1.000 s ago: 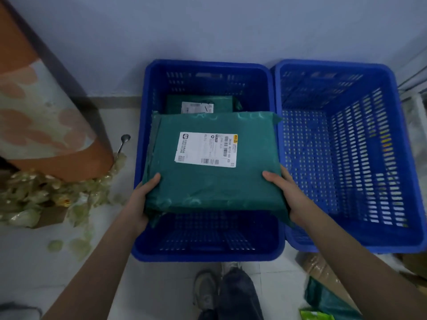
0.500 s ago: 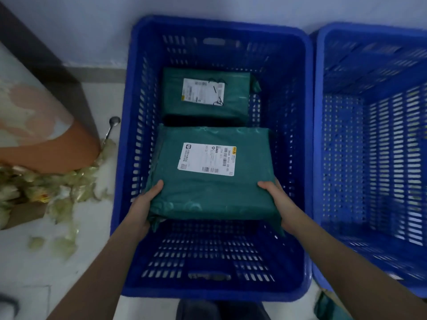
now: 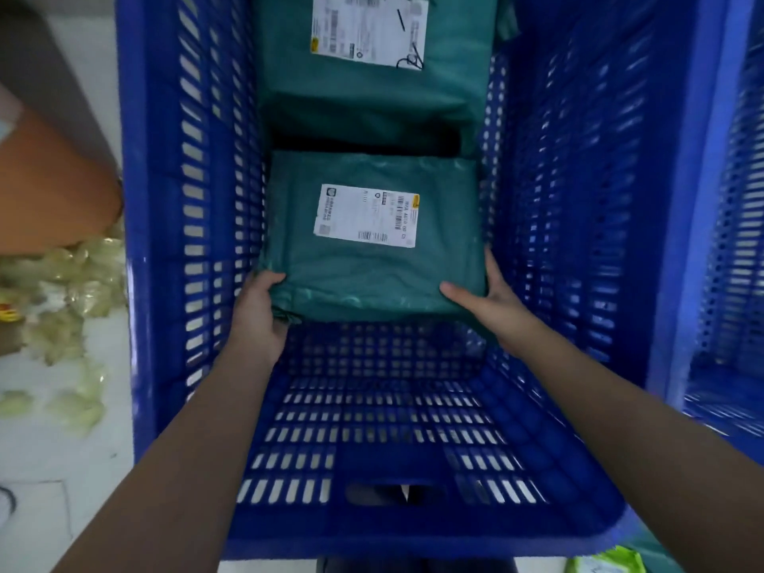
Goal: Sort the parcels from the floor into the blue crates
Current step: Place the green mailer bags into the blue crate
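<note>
A green parcel (image 3: 372,270) with a white label sits low inside the left blue crate (image 3: 587,250), near the crate's middle. My left hand (image 3: 258,316) grips its near left corner. My right hand (image 3: 481,297) holds its near right corner, fingers along the side. Beyond it lies a second green parcel (image 3: 372,97) with a white label, at the crate's far end. The right blue crate (image 3: 740,283) shows only at the frame's right edge.
An orange patterned object (image 3: 45,188) stands on the floor to the left. Pale crumpled wrapping scraps (image 3: 70,324) lie on the white floor beside the crate. A light green packet (image 3: 607,562) peeks in at the bottom right.
Both hands have lowered the green parcel from above the crate rim down deep inside the left crate. The camera has moved closer over the crate.
</note>
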